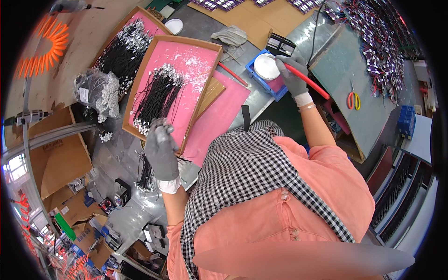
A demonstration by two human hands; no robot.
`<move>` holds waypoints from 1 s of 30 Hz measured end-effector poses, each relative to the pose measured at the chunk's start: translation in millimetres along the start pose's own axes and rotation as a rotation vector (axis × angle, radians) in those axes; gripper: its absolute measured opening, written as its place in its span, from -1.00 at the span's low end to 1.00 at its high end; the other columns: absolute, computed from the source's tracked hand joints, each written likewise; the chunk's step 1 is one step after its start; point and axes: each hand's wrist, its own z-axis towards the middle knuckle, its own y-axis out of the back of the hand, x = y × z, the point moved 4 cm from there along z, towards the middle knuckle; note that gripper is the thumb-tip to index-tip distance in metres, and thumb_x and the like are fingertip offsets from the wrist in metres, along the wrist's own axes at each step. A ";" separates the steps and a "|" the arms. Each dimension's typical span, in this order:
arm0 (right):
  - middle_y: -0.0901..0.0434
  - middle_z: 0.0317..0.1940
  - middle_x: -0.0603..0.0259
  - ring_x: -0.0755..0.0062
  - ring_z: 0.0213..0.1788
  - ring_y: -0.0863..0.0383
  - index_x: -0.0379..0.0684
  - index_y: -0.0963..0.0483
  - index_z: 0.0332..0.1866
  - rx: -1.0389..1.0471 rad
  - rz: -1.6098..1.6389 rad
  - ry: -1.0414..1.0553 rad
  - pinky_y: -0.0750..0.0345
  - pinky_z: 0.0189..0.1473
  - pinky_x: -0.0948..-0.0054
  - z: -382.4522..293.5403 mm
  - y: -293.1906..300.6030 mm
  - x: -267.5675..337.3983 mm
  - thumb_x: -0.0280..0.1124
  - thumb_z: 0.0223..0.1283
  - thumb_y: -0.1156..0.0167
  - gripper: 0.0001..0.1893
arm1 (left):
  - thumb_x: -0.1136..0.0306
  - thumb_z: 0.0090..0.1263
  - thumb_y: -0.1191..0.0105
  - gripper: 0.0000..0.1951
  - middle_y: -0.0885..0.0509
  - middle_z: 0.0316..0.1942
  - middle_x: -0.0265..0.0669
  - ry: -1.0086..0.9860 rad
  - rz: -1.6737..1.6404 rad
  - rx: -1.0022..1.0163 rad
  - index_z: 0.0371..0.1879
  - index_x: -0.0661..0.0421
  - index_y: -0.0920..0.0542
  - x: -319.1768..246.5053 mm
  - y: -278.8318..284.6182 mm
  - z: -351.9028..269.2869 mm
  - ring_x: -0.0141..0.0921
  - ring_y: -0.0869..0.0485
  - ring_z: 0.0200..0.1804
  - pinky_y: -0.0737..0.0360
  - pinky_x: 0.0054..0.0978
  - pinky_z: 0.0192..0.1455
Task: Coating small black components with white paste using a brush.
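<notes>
My right hand [294, 75], in a grey glove with a white cuff, grips a red rod-like tool [308, 81]. The tool's far end is by a round tub of white material [266, 67], which sits in a blue plastic crate [279, 94]. My left hand [161, 154], gloved the same way, is at the near-left edge of a shallow cardboard tray [190, 131]. Its bent fingers are beside the white connector ends of a bundle of black cables [157, 96] in that tray; whether they hold a cable cannot be made out. Pink foam [196, 59] lines the tray.
A second tray of black cables [122, 52] lies behind. A plastic bag of cables [98, 92] is to the left, and a grey rag [229, 35] lies beyond the tray. Scissors [353, 100] and many small circuit boards [381, 63] are on the right. Another red rod [232, 74] lies beside the tray.
</notes>
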 end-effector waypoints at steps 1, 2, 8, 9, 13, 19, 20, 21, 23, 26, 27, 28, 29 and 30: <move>-0.68 -0.38 0.24 0.43 -0.28 -0.59 -0.17 -0.67 -0.19 0.044 0.028 0.023 -0.50 -0.16 0.41 5.9 1.8 12.1 -0.43 0.17 -0.29 -0.87 | 0.36 0.53 0.12 -0.73 -0.62 -0.34 -0.32 0.017 -0.028 0.070 -0.02 0.28 -0.56 -0.7 -2.8 -1.4 -0.65 -0.35 -0.58 -0.26 -0.66 -0.57; -0.71 -0.33 0.22 0.41 -0.22 -0.62 -0.13 -0.68 -0.18 0.054 0.179 -0.053 -0.55 -0.16 0.44 13.6 4.9 22.8 -0.43 0.14 -0.33 -0.85 | 0.36 0.52 0.10 -0.73 -0.59 -0.42 -0.35 0.086 -0.142 0.062 -0.01 0.29 -0.56 -2.3 -10.5 -5.9 -0.64 -0.36 -0.58 -0.27 -0.65 -0.57; -0.66 -0.42 0.31 0.41 -0.24 -0.67 -0.24 -0.56 -0.18 0.327 0.759 -0.195 -0.61 -0.16 0.49 52.4 11.6 164.0 -0.53 0.11 -0.26 -0.84 | 0.33 0.54 0.12 -0.71 -0.41 -0.55 -0.44 0.160 -0.165 0.499 -0.02 0.32 -0.55 -25.4 -18.5 -5.3 -0.62 -0.26 -0.56 -0.29 -0.60 -0.49; -0.66 -0.44 0.32 0.44 -0.26 -0.67 -0.23 -0.56 -0.22 0.386 0.928 -0.329 -0.60 -0.18 0.50 56.3 10.8 182.3 -0.53 0.09 -0.24 -0.87 | 0.32 0.55 0.13 -0.71 -0.36 -0.58 -0.46 0.163 -0.150 0.547 -0.07 0.32 -0.56 -26.6 -17.2 -6.4 -0.62 -0.26 -0.56 -0.29 -0.60 -0.49; -0.67 -0.45 0.32 0.53 -0.36 -0.67 -0.20 -0.54 -0.31 0.520 0.839 -0.002 -0.57 -0.25 0.54 74.0 3.6 233.8 -0.50 0.10 -0.22 -0.94 | 0.27 0.56 0.15 -0.68 -0.33 -0.61 -0.48 0.134 -0.070 0.604 -0.14 0.32 -0.57 -32.8 -3.0 -13.0 -0.60 -0.26 -0.56 -0.28 -0.61 -0.48; -0.64 -0.49 0.35 0.59 -0.52 -0.64 -0.18 -0.53 -0.38 0.532 0.837 0.294 -0.54 -0.33 0.60 67.3 -15.4 277.9 -0.54 0.06 -0.24 -0.96 | 0.24 0.55 0.10 -0.69 -0.37 -0.57 -0.49 0.063 0.008 0.618 -0.11 0.25 -0.62 -35.4 18.2 -22.1 -0.61 -0.31 -0.52 -0.30 -0.61 -0.45; -0.64 -0.49 0.35 0.59 -0.52 -0.64 -0.18 -0.53 -0.38 0.541 0.841 0.298 -0.54 -0.33 0.60 67.6 -18.5 274.9 -0.54 0.06 -0.24 -0.96 | 0.24 0.55 0.09 -0.68 -0.36 -0.57 -0.49 0.052 0.041 0.614 -0.10 0.25 -0.63 -35.9 21.3 -24.3 -0.61 -0.31 -0.52 -0.29 -0.61 -0.45; -0.64 -0.45 0.35 0.62 -0.48 -0.64 -0.19 -0.54 -0.37 0.494 0.756 0.513 -0.54 -0.32 0.61 70.8 -18.9 273.4 -0.55 0.08 -0.24 -0.97 | 0.24 0.55 0.09 -0.68 -0.36 -0.57 -0.50 0.036 0.074 0.609 -0.09 0.24 -0.63 -36.3 23.9 -24.7 -0.62 -0.31 -0.51 -0.28 -0.61 -0.45; -0.65 -0.42 0.34 0.64 -0.44 -0.65 -0.20 -0.54 -0.36 0.443 0.670 0.730 -0.55 -0.31 0.62 68.4 -15.0 279.2 -0.56 0.10 -0.24 -0.97 | 0.25 0.54 0.08 -0.69 -0.40 -0.56 -0.49 0.079 0.048 0.594 -0.09 0.25 -0.64 -35.1 29.2 -26.2 -0.61 -0.33 -0.50 -0.31 -0.60 -0.44; -0.65 -0.36 0.31 0.62 -0.42 -0.66 -0.22 -0.54 -0.34 0.785 0.967 0.064 -0.57 -0.30 0.62 63.8 -23.8 279.2 -0.59 0.11 -0.23 -0.96 | 0.28 0.52 0.07 -0.70 -0.48 -0.53 -0.45 0.090 0.080 0.548 -0.09 0.24 -0.65 -34.5 30.3 -31.6 -0.61 -0.39 -0.48 -0.36 -0.58 -0.42; -0.65 -0.37 0.30 0.61 -0.42 -0.66 -0.22 -0.54 -0.35 0.770 0.974 0.096 -0.57 -0.30 0.62 60.6 -27.1 282.0 -0.58 0.11 -0.22 -0.97 | 0.29 0.51 0.06 -0.71 -0.52 -0.51 -0.42 0.053 0.138 0.522 -0.11 0.24 -0.66 -36.0 29.6 -33.1 -0.60 -0.42 -0.47 -0.39 -0.56 -0.41; -0.64 -0.38 0.29 0.60 -0.42 -0.66 -0.23 -0.54 -0.35 0.754 0.981 0.127 -0.57 -0.31 0.63 59.0 -28.0 283.6 -0.58 0.12 -0.22 -0.97 | 0.29 0.51 0.06 -0.71 -0.52 -0.51 -0.42 0.053 0.138 0.522 -0.11 0.24 -0.66 -36.1 29.3 -34.5 -0.60 -0.42 -0.47 -0.39 -0.56 -0.41; -0.64 -0.38 0.29 0.60 -0.42 -0.66 -0.23 -0.54 -0.35 0.753 0.980 0.126 -0.57 -0.31 0.63 59.5 -26.3 283.3 -0.58 0.12 -0.22 -0.97 | 0.31 0.50 0.05 -0.73 -0.55 -0.49 -0.36 0.025 0.160 0.500 -0.14 0.25 -0.65 -36.9 29.6 -35.1 -0.57 -0.45 -0.47 -0.41 -0.54 -0.40; -0.64 -0.39 0.29 0.60 -0.43 -0.66 -0.24 -0.54 -0.34 0.726 0.991 0.102 -0.58 -0.31 0.62 62.8 -24.6 282.0 -0.59 0.11 -0.22 -0.97 | 0.32 0.49 0.04 -0.75 -0.57 -0.48 -0.30 -0.005 0.181 0.471 -0.17 0.25 -0.64 -37.5 30.3 -35.1 -0.53 -0.48 -0.46 -0.43 -0.51 -0.40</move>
